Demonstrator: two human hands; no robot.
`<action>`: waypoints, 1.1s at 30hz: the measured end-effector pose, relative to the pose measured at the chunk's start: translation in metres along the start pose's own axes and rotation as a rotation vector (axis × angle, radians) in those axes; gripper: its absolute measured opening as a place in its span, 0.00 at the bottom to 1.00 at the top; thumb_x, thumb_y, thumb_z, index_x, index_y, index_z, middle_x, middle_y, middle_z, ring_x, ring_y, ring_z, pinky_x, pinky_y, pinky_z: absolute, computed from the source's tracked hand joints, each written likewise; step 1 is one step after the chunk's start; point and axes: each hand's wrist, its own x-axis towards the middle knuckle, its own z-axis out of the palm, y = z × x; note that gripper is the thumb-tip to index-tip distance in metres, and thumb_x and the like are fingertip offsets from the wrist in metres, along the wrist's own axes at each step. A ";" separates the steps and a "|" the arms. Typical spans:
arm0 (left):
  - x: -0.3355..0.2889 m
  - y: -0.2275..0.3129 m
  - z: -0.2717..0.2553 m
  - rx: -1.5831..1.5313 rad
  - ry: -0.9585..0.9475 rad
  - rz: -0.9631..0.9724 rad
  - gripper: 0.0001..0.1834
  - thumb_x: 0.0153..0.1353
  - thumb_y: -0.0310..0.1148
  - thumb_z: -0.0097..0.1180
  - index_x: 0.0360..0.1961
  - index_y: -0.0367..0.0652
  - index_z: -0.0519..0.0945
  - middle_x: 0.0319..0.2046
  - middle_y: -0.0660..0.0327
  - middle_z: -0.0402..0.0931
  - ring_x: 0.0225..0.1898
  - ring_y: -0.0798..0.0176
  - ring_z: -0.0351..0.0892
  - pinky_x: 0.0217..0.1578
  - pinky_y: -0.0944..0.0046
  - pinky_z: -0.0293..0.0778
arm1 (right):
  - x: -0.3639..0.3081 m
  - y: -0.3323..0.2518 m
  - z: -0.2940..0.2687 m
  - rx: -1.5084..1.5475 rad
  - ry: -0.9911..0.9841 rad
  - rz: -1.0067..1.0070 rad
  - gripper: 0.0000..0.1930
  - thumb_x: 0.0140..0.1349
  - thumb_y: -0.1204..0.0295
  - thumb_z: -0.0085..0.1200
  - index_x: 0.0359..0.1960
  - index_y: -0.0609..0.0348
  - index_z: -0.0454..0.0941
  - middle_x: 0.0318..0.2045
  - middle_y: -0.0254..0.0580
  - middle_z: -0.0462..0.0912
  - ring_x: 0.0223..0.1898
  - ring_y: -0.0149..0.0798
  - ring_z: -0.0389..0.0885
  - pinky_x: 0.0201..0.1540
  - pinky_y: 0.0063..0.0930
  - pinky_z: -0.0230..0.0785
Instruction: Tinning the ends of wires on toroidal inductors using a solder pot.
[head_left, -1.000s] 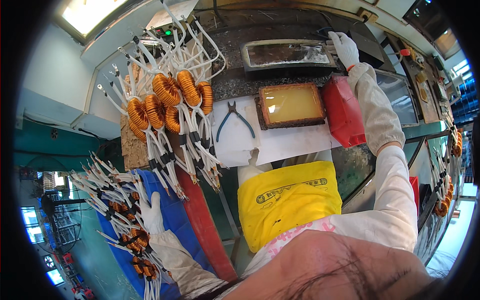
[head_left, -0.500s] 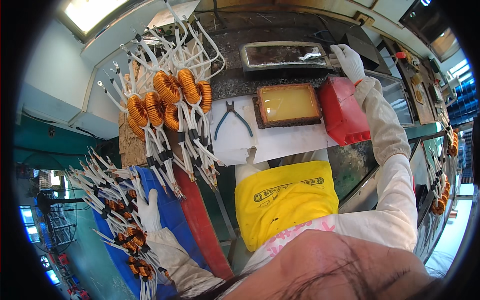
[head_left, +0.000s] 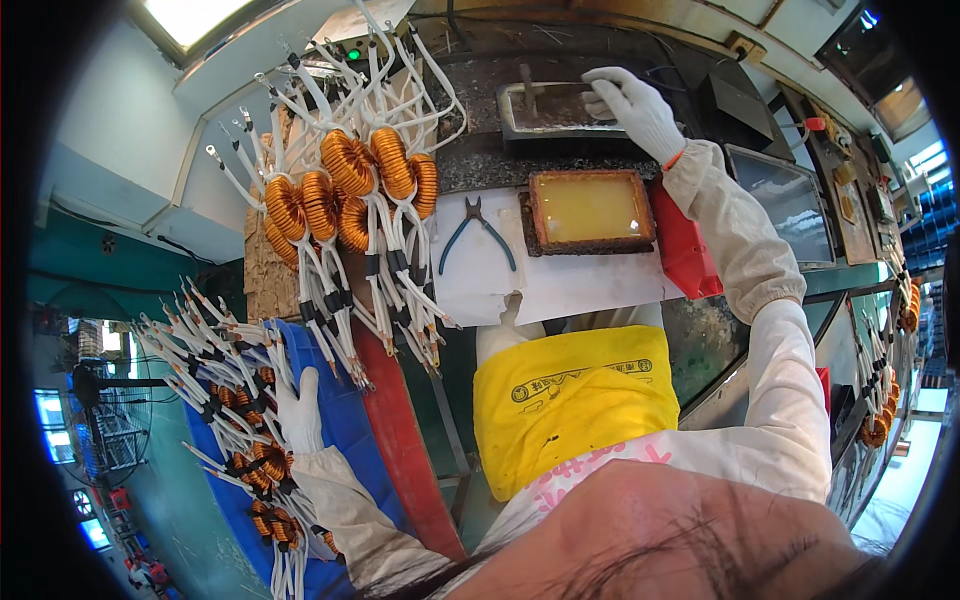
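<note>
My right hand [head_left: 635, 112], in a white glove, is over the long dark rectangular pot [head_left: 570, 135] at the back. Its fingers are closed on what looks like a scraper [head_left: 527, 92], whose brown upright strip stands in the pot left of them; its handle is mostly hidden. Silvery material shows along the pot's left and near edges. My left hand [head_left: 299, 415], also white-gloved, lies against a pile of copper coils with white leads [head_left: 265, 465] on a blue surface at the lower left. Its thumb stands apart from its fingers, which the leads partly hide.
More orange-copper ring coils [head_left: 350, 165] with white leads stand at the back left. Pliers [head_left: 475, 235] lie on white paper beside a brown-rimmed tray of yellowish liquid [head_left: 540, 245]. A red container [head_left: 690, 265] sits under my right forearm. Yellow cloth [head_left: 575, 400] covers my lap.
My right hand has moved left from the pot's right end to over it. The brown strip now shows near the pot's left end. My left hand stays by the coils.
</note>
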 end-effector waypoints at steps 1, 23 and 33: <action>-0.002 0.000 0.000 0.045 0.021 -0.016 0.39 0.63 0.47 0.60 0.66 0.30 0.64 0.60 0.50 0.71 0.58 0.56 0.71 0.61 0.63 0.62 | 0.000 -0.001 0.009 -0.015 -0.021 -0.034 0.15 0.74 0.66 0.44 0.54 0.62 0.75 0.41 0.47 0.85 0.41 0.35 0.86 0.46 0.26 0.79; -0.002 0.008 0.000 0.116 0.039 -0.065 0.39 0.62 0.42 0.60 0.68 0.30 0.62 0.60 0.48 0.71 0.59 0.54 0.71 0.61 0.62 0.63 | -0.022 0.015 -0.036 -0.183 0.023 0.089 0.14 0.73 0.67 0.45 0.52 0.61 0.76 0.37 0.48 0.86 0.38 0.37 0.87 0.43 0.28 0.80; 0.003 -0.010 -0.002 0.108 0.033 0.000 0.41 0.62 0.53 0.58 0.67 0.33 0.65 0.60 0.48 0.71 0.59 0.52 0.71 0.61 0.61 0.63 | -0.037 0.031 -0.092 -0.191 0.126 0.160 0.15 0.73 0.65 0.46 0.53 0.58 0.77 0.38 0.45 0.86 0.38 0.34 0.87 0.40 0.25 0.80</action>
